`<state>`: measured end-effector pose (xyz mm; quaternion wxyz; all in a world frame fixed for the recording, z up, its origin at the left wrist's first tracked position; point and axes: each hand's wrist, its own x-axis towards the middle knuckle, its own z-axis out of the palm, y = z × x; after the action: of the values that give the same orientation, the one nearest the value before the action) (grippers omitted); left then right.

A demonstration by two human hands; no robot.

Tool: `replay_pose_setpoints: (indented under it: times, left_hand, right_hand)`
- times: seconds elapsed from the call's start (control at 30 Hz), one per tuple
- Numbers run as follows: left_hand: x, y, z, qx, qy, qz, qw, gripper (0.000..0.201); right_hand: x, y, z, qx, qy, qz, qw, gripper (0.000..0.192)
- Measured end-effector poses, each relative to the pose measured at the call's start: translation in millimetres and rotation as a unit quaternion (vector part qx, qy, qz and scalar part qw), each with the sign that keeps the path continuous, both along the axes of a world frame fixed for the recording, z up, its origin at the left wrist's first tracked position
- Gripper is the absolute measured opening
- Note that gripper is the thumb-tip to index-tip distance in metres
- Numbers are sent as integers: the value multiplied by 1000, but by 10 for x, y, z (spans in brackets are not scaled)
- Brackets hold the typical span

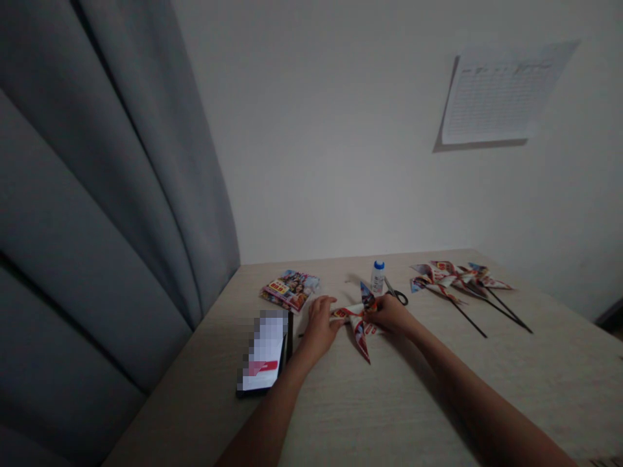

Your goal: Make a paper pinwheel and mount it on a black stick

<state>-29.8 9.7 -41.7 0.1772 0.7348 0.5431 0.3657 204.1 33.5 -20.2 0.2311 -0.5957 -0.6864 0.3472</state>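
A paper pinwheel (357,312), folded from colourful printed paper, is between my two hands just above or on the table. My right hand (393,314) is closed on it, fingertips pinching near its middle and right side. On the other side, my left hand (321,325) curves around the tip of the left blade, thumb below and fingers above. A short dark end, perhaps of a stick, shows left of my left hand; the rest is hidden. Behind the pinwheel stands a glue bottle (377,277) with a blue cap, and scissors (398,296) with black handles lie beside it.
A phone (265,353) with a lit screen lies left of my left forearm. Printed leaflets (291,289) are stacked behind it. Several finished pinwheels (450,279) on dark sticks lie at right on the table (350,415). A grey curtain (146,162) hangs at left; a paper sheet (496,100) is on the wall.
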Motion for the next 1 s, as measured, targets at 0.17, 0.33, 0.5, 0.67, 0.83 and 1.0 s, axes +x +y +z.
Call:
replay_pose_setpoints:
  times: [0.17,0.33,0.5,0.67,0.83,1.0]
  left_hand:
    - [-113,-1,100,19,44,39,998,48]
    - [-201,-35,223,9,114,60,992,17]
    - [-209,-70,311,-34,138,41,989,7]
    - [-218,-53,309,-54,111,32,992,9]
    - [-261,6,281,-66,82,48,993,11]
    - [-282,48,257,-64,45,68,995,6]
  right_hand:
    - [59,56,4,10,10,-12,1000,18]
    - [147,112,-16,26,27,-19,999,22]
    - [198,146,-67,47,23,-27,998,25]
    - [162,127,-62,39,31,-40,998,26]
    - [164,87,23,27,82,-31,996,35]
    - [247,3,178,54,46,-1,997,44]
